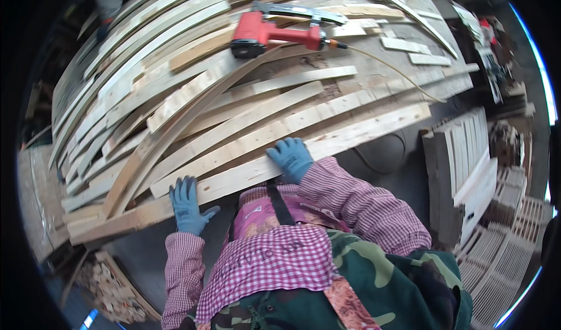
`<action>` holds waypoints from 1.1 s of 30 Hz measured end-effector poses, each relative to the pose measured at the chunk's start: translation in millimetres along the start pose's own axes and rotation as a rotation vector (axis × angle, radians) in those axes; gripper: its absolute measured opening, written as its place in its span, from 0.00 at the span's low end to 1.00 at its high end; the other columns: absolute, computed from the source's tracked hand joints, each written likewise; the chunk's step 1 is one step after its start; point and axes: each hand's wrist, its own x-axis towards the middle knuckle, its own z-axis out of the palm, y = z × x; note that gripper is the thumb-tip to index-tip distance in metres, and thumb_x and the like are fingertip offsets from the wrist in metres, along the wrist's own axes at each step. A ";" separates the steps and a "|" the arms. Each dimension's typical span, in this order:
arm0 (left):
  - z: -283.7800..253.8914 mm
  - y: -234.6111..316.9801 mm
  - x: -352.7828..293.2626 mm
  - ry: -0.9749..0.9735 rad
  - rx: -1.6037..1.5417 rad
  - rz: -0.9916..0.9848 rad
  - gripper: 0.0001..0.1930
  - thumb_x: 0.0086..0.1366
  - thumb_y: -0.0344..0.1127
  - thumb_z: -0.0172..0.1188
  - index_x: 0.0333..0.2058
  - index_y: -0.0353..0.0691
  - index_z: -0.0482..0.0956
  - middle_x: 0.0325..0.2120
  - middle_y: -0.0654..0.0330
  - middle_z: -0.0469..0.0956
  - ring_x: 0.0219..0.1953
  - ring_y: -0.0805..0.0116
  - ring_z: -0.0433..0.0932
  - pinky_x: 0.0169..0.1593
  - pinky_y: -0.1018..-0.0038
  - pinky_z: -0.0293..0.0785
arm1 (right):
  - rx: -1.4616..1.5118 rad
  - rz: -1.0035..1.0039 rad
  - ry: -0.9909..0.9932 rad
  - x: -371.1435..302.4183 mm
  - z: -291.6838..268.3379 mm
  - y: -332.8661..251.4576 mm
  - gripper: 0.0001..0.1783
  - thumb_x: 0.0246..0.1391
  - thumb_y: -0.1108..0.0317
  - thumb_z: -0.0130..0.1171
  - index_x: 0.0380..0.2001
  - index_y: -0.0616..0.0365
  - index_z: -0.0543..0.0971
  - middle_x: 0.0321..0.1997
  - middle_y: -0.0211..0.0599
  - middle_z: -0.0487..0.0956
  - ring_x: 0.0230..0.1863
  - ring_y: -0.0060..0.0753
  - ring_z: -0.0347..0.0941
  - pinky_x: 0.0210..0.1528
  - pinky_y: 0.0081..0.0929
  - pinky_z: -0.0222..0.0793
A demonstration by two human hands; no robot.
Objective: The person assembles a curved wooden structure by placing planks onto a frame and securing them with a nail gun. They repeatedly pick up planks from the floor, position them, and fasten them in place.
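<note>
A long pale wooden board (239, 174) lies along the near edge of the workbench, just in front of my body. My left hand (190, 206), in a blue glove, rests its fingers on the board's left part, with the thumb stretched out to the side. Further right, my blue-gloved right hand (291, 158) lies over the same board, its fingers apart and tips near the far edge. Beyond the board is another long wooden strip (280, 130). A red nail gun (274, 35) with a dark magazine lies on the strips at the back.
Many loose wooden strips (146, 49) cover the bench. A thin yellowish air hose (397, 70) runs from the nail gun over the right edge. Stacked wooden pieces (467, 155) and slatted pieces (502, 248) stand at right. A box of wood scraps (111, 289) sits lower left.
</note>
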 end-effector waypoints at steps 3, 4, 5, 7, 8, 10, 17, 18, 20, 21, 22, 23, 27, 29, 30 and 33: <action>25.2 -14.8 20.7 0.046 -0.006 -0.063 0.53 0.35 0.41 0.75 0.61 0.40 0.55 0.59 0.52 0.58 0.64 0.52 0.51 0.68 0.52 0.37 | -0.055 0.061 -0.239 28.2 1.8 -2.5 0.34 0.33 0.51 0.68 0.47 0.46 0.69 0.43 0.34 0.70 0.48 0.38 0.66 0.49 0.38 0.59; 28.2 -24.4 32.0 0.020 0.002 -0.004 0.50 0.34 0.41 0.75 0.58 0.41 0.58 0.55 0.53 0.61 0.61 0.54 0.55 0.68 0.53 0.39 | -0.034 0.083 -0.227 31.2 5.8 -0.9 0.35 0.32 0.51 0.69 0.47 0.46 0.69 0.43 0.34 0.70 0.48 0.38 0.66 0.50 0.38 0.58; 33.0 -33.4 39.9 -0.005 0.009 0.042 0.47 0.34 0.41 0.75 0.56 0.42 0.61 0.52 0.54 0.65 0.59 0.55 0.60 0.67 0.54 0.42 | -0.017 0.092 -0.217 34.0 13.0 0.8 0.35 0.31 0.52 0.69 0.47 0.45 0.69 0.44 0.34 0.70 0.49 0.38 0.65 0.51 0.39 0.57; 42.7 -44.3 42.7 0.002 0.001 0.059 0.45 0.34 0.42 0.74 0.54 0.43 0.63 0.47 0.55 0.67 0.54 0.56 0.63 0.66 0.54 0.45 | -0.006 0.109 -0.210 40.4 23.4 1.2 0.36 0.30 0.51 0.69 0.47 0.44 0.69 0.44 0.33 0.69 0.49 0.38 0.65 0.52 0.39 0.57; 47.6 -48.4 43.8 0.002 -0.005 0.064 0.43 0.34 0.42 0.74 0.52 0.43 0.64 0.45 0.56 0.68 0.51 0.56 0.65 0.66 0.55 0.47 | -0.013 0.118 -0.214 44.0 27.0 0.2 0.37 0.30 0.51 0.70 0.47 0.44 0.69 0.43 0.32 0.69 0.49 0.38 0.65 0.53 0.39 0.57; 57.3 -51.4 45.2 0.039 0.026 0.056 0.43 0.34 0.43 0.73 0.52 0.43 0.64 0.44 0.56 0.68 0.49 0.57 0.66 0.64 0.55 0.49 | -0.009 0.114 -0.198 49.0 34.5 3.3 0.37 0.29 0.51 0.70 0.47 0.43 0.68 0.43 0.31 0.69 0.49 0.38 0.65 0.53 0.40 0.56; 69.0 -59.3 46.8 0.054 0.004 0.074 0.39 0.37 0.47 0.71 0.50 0.44 0.66 0.42 0.56 0.69 0.48 0.56 0.67 0.60 0.59 0.55 | -0.068 0.180 -0.329 56.0 18.7 -5.7 0.22 0.43 0.59 0.63 0.45 0.42 0.73 0.45 0.31 0.73 0.49 0.35 0.70 0.52 0.38 0.61; 64.9 -58.6 50.7 -0.018 -0.013 0.041 0.39 0.38 0.48 0.71 0.51 0.44 0.66 0.42 0.56 0.70 0.48 0.55 0.67 0.60 0.60 0.55 | -0.061 0.154 -0.387 61.3 13.8 -3.2 0.20 0.46 0.61 0.61 0.45 0.42 0.73 0.46 0.31 0.73 0.49 0.36 0.71 0.51 0.39 0.63; 50.6 -59.3 58.0 -0.152 -0.055 -0.006 0.40 0.38 0.49 0.71 0.51 0.44 0.66 0.43 0.55 0.70 0.48 0.54 0.67 0.59 0.62 0.57 | -0.050 0.093 -0.505 76.0 3.5 6.8 0.18 0.50 0.64 0.57 0.47 0.42 0.74 0.47 0.31 0.75 0.49 0.37 0.73 0.48 0.39 0.67; 42.2 -61.0 63.8 -0.216 -0.078 -0.014 0.41 0.38 0.50 0.72 0.52 0.43 0.66 0.44 0.55 0.70 0.49 0.54 0.67 0.58 0.63 0.58 | -0.023 0.099 -0.594 83.9 -1.9 9.5 0.26 0.43 0.59 0.62 0.49 0.43 0.72 0.49 0.33 0.74 0.52 0.38 0.71 0.50 0.40 0.67; 34.1 -65.0 67.0 -0.276 -0.102 -0.031 0.42 0.37 0.51 0.72 0.52 0.43 0.66 0.45 0.54 0.70 0.49 0.53 0.68 0.57 0.64 0.59 | 0.000 0.095 -0.683 96.3 -6.1 9.7 0.35 0.35 0.54 0.68 0.52 0.44 0.70 0.51 0.34 0.72 0.55 0.39 0.69 0.52 0.40 0.66; 26.2 -65.3 73.2 -0.318 -0.140 -0.037 0.43 0.37 0.52 0.72 0.53 0.43 0.66 0.46 0.53 0.70 0.50 0.53 0.68 0.58 0.64 0.59 | 0.029 0.109 -0.773 103.6 -8.5 13.3 0.45 0.28 0.50 0.73 0.54 0.45 0.67 0.54 0.36 0.71 0.58 0.40 0.67 0.54 0.41 0.66; 17.2 -77.3 92.2 -0.428 -0.258 -0.007 0.45 0.37 0.54 0.73 0.54 0.41 0.66 0.51 0.51 0.70 0.53 0.53 0.68 0.58 0.64 0.62 | 0.080 0.133 -0.765 107.6 -3.4 24.3 0.53 0.29 0.39 0.70 0.61 0.42 0.62 0.58 0.35 0.68 0.61 0.41 0.63 0.61 0.43 0.58; 11.4 -80.9 98.1 -0.480 -0.350 -0.009 0.45 0.36 0.53 0.74 0.54 0.40 0.66 0.49 0.52 0.71 0.52 0.55 0.69 0.57 0.65 0.64 | 0.058 0.136 -0.636 95.5 -11.3 22.1 0.53 0.31 0.36 0.68 0.62 0.42 0.61 0.59 0.35 0.68 0.61 0.40 0.63 0.64 0.45 0.53; 9.1 -83.5 100.9 -0.528 -0.423 -0.031 0.45 0.36 0.51 0.75 0.53 0.39 0.67 0.49 0.52 0.72 0.52 0.57 0.70 0.57 0.66 0.64 | 0.027 0.131 -0.523 83.6 -16.0 21.0 0.52 0.32 0.35 0.66 0.61 0.42 0.62 0.58 0.35 0.68 0.61 0.40 0.62 0.65 0.45 0.50; -4.1 -84.7 115.5 -0.674 -0.583 -0.070 0.44 0.37 0.47 0.76 0.53 0.36 0.67 0.47 0.53 0.74 0.50 0.61 0.72 0.55 0.70 0.66 | 0.000 0.173 -0.293 62.8 -13.6 17.8 0.44 0.39 0.37 0.62 0.58 0.46 0.66 0.55 0.34 0.71 0.60 0.40 0.62 0.66 0.48 0.43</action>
